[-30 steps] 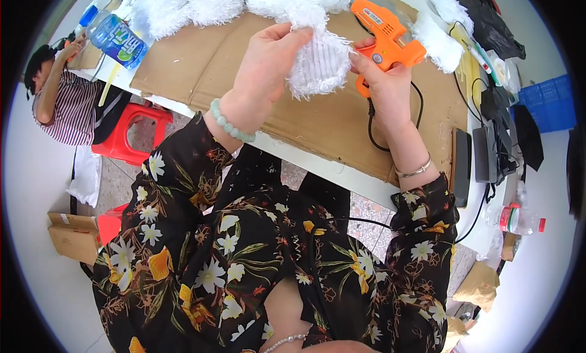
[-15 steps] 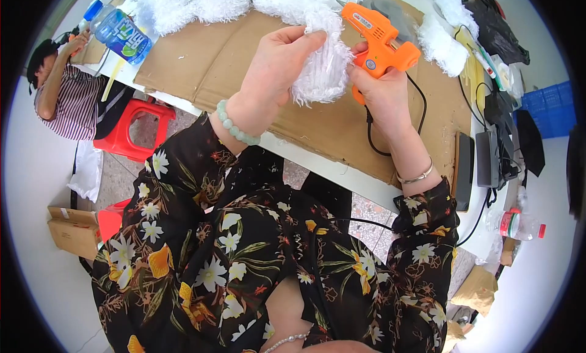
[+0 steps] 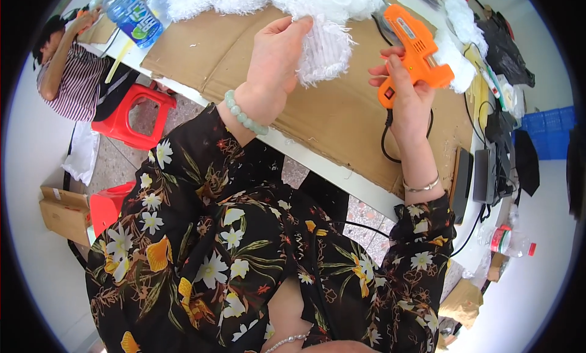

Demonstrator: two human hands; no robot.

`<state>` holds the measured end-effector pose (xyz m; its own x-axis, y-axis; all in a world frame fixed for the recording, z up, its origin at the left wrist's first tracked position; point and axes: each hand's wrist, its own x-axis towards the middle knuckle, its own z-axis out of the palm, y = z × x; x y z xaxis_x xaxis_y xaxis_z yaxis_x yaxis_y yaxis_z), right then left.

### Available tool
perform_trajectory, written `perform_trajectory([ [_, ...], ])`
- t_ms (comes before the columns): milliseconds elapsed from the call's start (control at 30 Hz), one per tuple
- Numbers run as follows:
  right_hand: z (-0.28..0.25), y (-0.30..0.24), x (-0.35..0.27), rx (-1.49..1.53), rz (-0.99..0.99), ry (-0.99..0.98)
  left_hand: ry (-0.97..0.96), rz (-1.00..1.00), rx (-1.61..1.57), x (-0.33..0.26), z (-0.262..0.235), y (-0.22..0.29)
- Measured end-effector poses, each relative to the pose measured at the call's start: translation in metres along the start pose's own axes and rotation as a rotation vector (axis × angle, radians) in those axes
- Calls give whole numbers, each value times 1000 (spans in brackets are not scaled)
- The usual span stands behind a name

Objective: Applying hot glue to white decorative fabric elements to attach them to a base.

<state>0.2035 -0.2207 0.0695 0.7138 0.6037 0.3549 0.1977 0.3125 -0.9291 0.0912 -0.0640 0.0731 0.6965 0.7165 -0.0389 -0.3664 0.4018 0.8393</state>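
Observation:
My left hand [image 3: 268, 69] pinches the upper left edge of a small white shaggy fabric piece [image 3: 326, 55] between thumb and fingers. The piece hangs above a brown cardboard sheet [image 3: 354, 127], its ribbed side showing. To its right, my right hand [image 3: 410, 102] holds an orange glue gun [image 3: 421, 44] by the handle, with some fingers loosened off the grip. The gun's nozzle points up and away from me, apart from the fabric. A dark cord runs from the handle's end down behind my wrist.
White shaggy pieces [image 3: 329, 0] lie along the far side. A blue-capped bottle [image 3: 134, 20] stands far left, near a seated co-worker [image 3: 76, 75] and a red stool [image 3: 137, 118]. Dark boxes [image 3: 485, 176], cables and a red-capped bottle [image 3: 513, 241] are at the right.
My right hand has carried the glue gun right, away from the fabric, and its fingers have loosened. My left hand has raised the fabric piece slightly.

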Motion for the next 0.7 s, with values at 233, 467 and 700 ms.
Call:
perform_trajectory([
  [233,7,6,-20,-360,-157,-260,218,39,-153,11,-18,2],
  [467,12,5,-17,-773,-415,-403,311,24,-188,7,-15,3],
  [700,8,12,-16,-818,-428,-407,329,60,-135,13,-14,-7],
])
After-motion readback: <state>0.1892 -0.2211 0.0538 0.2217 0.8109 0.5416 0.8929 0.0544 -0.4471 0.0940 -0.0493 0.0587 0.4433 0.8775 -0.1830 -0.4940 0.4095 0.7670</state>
